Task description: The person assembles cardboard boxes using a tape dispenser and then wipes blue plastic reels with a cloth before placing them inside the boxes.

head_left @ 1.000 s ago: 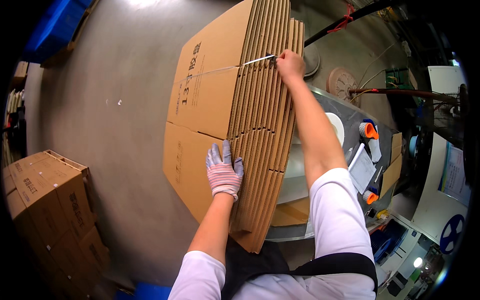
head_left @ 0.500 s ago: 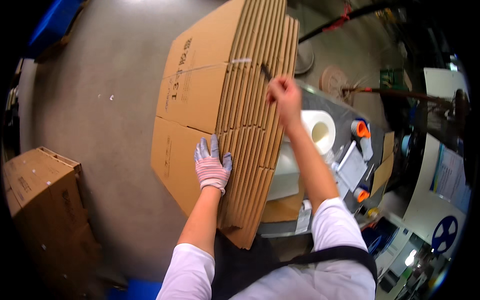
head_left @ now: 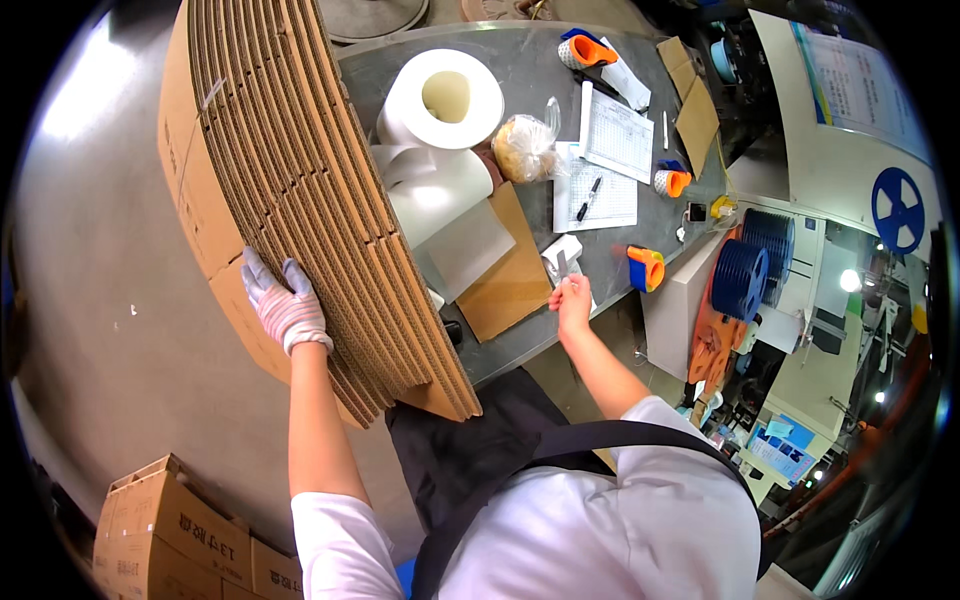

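My left hand (head_left: pixel 287 303), in a grey and pink striped glove, lies with fingers spread against the stack of flattened cardboard boxes (head_left: pixel 330 220). The stack stands on edge at the left, with a clear strap and a short white piece across its edges. My bare right hand (head_left: pixel 571 302) is over the table's near edge. Its fingers are closed on a thin, dark blade-like tool (head_left: pixel 562 265), whose exact kind I cannot make out. Just beyond that hand is a small white roll (head_left: pixel 561 249). The hand overlaps some white paper there in the view.
On the grey table (head_left: pixel 520 75) are large white rolls (head_left: pixel 485 95), a bagged round item (head_left: pixel 522 148), paper sheets (head_left: pixel 612 135), a pen (head_left: pixel 588 199), a cardboard piece (head_left: pixel 505 275) and orange tape dispensers (head_left: pixel 648 268). Cartons (head_left: pixel 175 535) stand lower left; blue reels (head_left: pixel 740 280) are at right.
My right hand has moved from the strapped edge of the stack, right and nearer, over the table. The view has turned right. My left hand stays on the stack.
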### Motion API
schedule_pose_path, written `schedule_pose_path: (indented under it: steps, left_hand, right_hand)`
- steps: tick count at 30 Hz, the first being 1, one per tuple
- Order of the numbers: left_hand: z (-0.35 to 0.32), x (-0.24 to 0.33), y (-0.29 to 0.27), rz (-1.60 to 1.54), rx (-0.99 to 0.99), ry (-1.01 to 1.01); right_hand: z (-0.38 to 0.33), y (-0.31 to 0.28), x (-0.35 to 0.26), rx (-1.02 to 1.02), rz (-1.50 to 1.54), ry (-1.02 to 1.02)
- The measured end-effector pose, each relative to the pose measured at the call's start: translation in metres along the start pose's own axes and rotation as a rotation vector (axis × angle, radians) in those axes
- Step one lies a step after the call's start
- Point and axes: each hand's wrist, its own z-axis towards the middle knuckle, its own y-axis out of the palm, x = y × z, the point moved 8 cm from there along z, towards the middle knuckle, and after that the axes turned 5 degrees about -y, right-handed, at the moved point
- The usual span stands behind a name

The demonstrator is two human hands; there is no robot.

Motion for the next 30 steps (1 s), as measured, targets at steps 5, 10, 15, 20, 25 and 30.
schedule_pose_path:
  steps: [5, 10, 15, 20, 25, 30]
  left_hand:
    - [-0.012, -0.038, -0.003, -0.304, -0.092, -0.093]
    - [-0.075, -0.115, -0.003, -0.151, -0.249, -0.180]
    - [-0.080, -0.094, -0.020, 0.120, -0.181, -0.080]
    - [-0.070, -0.081, -0.035, 0.429, -0.126, 0.193]
    - [-0.046, -0.104, -0.099, 0.638, -0.050, 0.167]
    - [-0.028, -0.210, -0.167, 0.336, -0.188, -0.416]
  right_hand:
    - [0.061, 0.018, 0.022, -0.072, 0.135, 0.142]
    - [0.016, -0.019, 0.063, -0.089, -0.048, 0.162]
    - [-0.082, 0.007, 0.053, -0.369, -0.186, 0.152]
    - [-0.137, 0.031, 0.009, -0.654, -0.324, -0.073]
    - [-0.153, 0.003, 0.016, -0.583, -0.291, -0.052]
    - [-0.174, -0.033, 0.059, -0.576, -0.404, 0.039]
